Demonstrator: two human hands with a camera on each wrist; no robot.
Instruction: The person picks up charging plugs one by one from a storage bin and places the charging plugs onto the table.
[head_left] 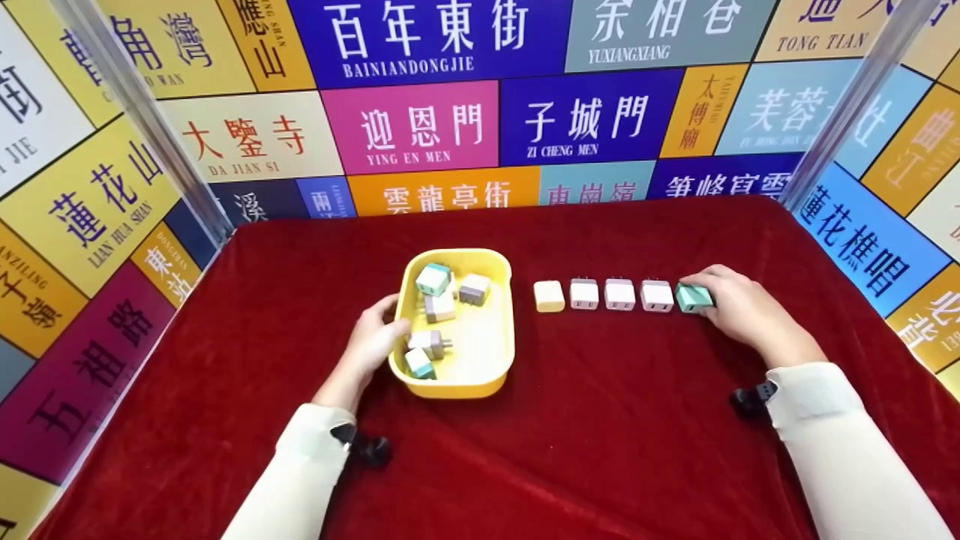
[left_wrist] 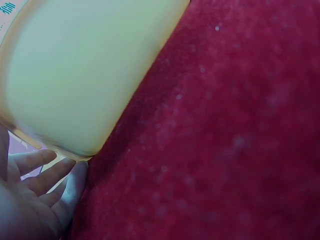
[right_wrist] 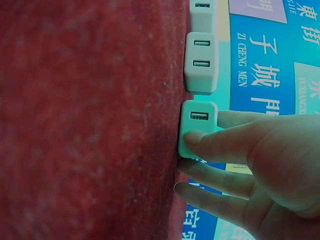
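Note:
A yellow plastic tub [head_left: 480, 386] holds several USB charger plugs, white with grey or green parts, heaped along its left side. My left hand [head_left: 375, 334] grips the tub's left wall, thumb at the rim; in the left wrist view its fingers [left_wrist: 50, 175] touch the outer side. To the right of the tub, chargers stand in a row: a cream one [head_left: 549, 297], then white-and-grey ones [head_left: 619, 295]. At the row's right end my right hand [head_left: 742, 307] pinches a green charger [right_wrist: 199, 127], its USB port facing me. That charger rests on the cloth.
A dark red velvet cloth [head_left: 600, 420] covers the table. Behind it stands a wall of colourful sign panels [head_left: 420, 124]. Clear upright posts [head_left: 161, 127] rise at the table's back corners. Each wrist wears a small black camera [head_left: 371, 450].

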